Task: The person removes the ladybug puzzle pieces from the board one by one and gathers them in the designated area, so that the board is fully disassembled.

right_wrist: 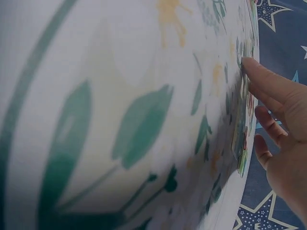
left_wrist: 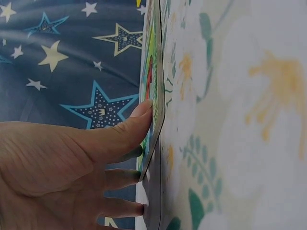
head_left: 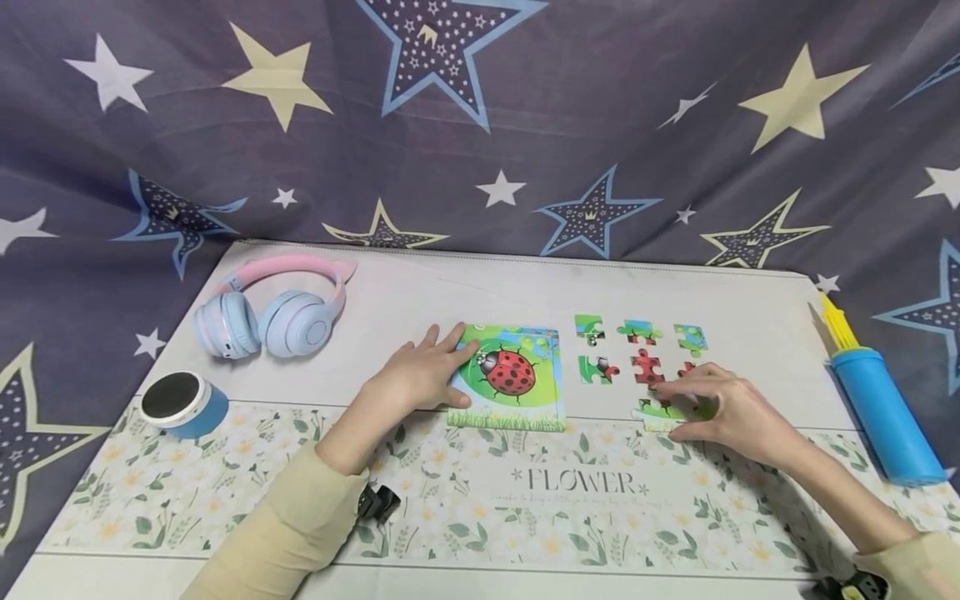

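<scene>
My left hand (head_left: pixel 423 375) rests with spread fingers on the left edge of a square ladybug picture board (head_left: pixel 543 400). In the left wrist view its thumb (left_wrist: pixel 132 124) presses on the board's near edge. To the right, my right hand (head_left: pixel 731 408) pinches a green jigsaw puzzle piece (head_left: pixel 658 410) at the bottom of a group of pieces, thumb on the near side and fingers on the far side. Other puzzle pieces lie loosely in rows beyond it, including a red one (head_left: pixel 646 365) and a green-and-blue one (head_left: pixel 691 337). My fingers partly cover pieces at the lower right.
Pink-and-blue headphones (head_left: pixel 296 321) lie at the back left, with a blue-and-white round speaker-like cylinder (head_left: pixel 183 406) in front. A blue pump (head_left: pixel 888 417) with a yellow nozzle lies along the right edge. A star-printed curtain (head_left: pixel 480 158) hangs behind the table.
</scene>
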A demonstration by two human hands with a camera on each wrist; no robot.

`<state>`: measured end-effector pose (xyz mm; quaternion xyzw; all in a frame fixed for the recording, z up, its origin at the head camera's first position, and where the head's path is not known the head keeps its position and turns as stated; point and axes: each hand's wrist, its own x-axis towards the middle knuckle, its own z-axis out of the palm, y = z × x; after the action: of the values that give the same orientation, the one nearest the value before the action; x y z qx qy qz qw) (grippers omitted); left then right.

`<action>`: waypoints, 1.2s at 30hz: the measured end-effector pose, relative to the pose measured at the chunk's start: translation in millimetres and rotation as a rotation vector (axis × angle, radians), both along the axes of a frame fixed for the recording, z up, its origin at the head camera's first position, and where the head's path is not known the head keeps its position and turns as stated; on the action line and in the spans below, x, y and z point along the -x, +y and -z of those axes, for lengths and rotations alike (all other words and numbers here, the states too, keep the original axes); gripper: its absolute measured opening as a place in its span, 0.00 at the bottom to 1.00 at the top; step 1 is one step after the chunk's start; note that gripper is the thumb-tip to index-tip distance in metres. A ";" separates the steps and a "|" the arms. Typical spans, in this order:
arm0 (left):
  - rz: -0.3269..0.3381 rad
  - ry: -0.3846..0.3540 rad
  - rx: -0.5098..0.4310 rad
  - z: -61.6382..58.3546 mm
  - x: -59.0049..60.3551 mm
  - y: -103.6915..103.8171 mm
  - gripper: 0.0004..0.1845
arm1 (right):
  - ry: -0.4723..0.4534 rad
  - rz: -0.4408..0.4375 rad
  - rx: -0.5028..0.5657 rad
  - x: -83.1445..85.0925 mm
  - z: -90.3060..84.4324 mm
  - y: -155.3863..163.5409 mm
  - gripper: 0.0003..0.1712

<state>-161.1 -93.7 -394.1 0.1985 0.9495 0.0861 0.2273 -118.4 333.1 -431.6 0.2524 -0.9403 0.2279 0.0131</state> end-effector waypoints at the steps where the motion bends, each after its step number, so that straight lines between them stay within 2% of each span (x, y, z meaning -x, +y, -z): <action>1: -0.001 0.000 0.000 -0.2 -0.1 0.2 0.48 | 0.001 -0.002 0.003 0.1 -0.3 0.2 0.35; 5: 0.002 0.003 0.001 0.3 -0.1 0.3 0.47 | 0.029 0.003 0.018 2.2 -1.7 0.1 0.33; 10: 0.004 0.001 0.002 -0.6 0.5 -0.4 0.47 | 0.058 0.038 0.119 9.7 -8.8 -8.1 0.28; 16: 0.011 0.009 0.003 -1.4 0.8 -0.7 0.48 | -0.008 0.139 0.267 21.0 -27.0 -29.5 0.23; 19: 0.011 0.010 0.003 -1.1 0.6 -0.7 0.47 | -0.004 0.147 0.327 28.7 -34.5 -43.6 0.22; 24: 0.014 0.009 0.000 -1.4 0.4 -0.7 0.47 | 0.021 0.078 0.438 41.5 -41.8 -69.2 0.23; 31: 0.022 0.013 0.003 -1.4 0.6 -1.6 0.47 | -0.027 -0.016 0.641 55.4 -48.3 -114.1 0.25; 36: 0.025 0.018 0.011 -1.2 1.9 -1.1 0.47 | -0.079 -0.079 0.690 59.2 -50.4 -147.7 0.26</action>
<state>-163.0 -94.8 -392.9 0.2099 0.9494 0.0764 0.2206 -177.6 185.4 -381.2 0.2605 -0.7971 0.5422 0.0525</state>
